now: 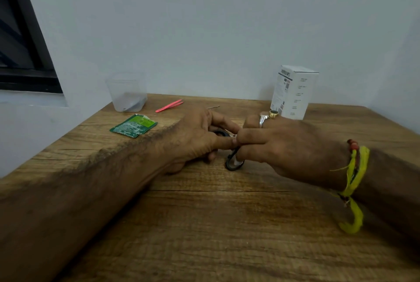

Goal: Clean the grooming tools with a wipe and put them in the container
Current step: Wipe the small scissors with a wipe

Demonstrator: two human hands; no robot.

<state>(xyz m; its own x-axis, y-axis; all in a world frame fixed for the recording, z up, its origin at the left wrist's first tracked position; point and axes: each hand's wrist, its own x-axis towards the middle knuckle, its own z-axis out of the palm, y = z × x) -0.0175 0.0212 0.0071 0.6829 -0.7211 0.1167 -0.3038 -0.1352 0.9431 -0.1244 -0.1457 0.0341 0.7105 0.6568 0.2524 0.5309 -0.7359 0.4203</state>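
Standing on the counter, a clear container holds something dark; scissors are pinched by the left hand and right hand.

White box with printed side text upright at back right of wooden table, near wall. Dark window frame at left. Thin pin-like item, possibly needle, behind.

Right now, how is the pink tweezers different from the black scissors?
The pink tweezers lie alone on the wooden table, untouched; the black scissors are held in the left hand and right hand. The tweezers are thin and straight; the scissors have round loop handles. Both are outside the clear container.
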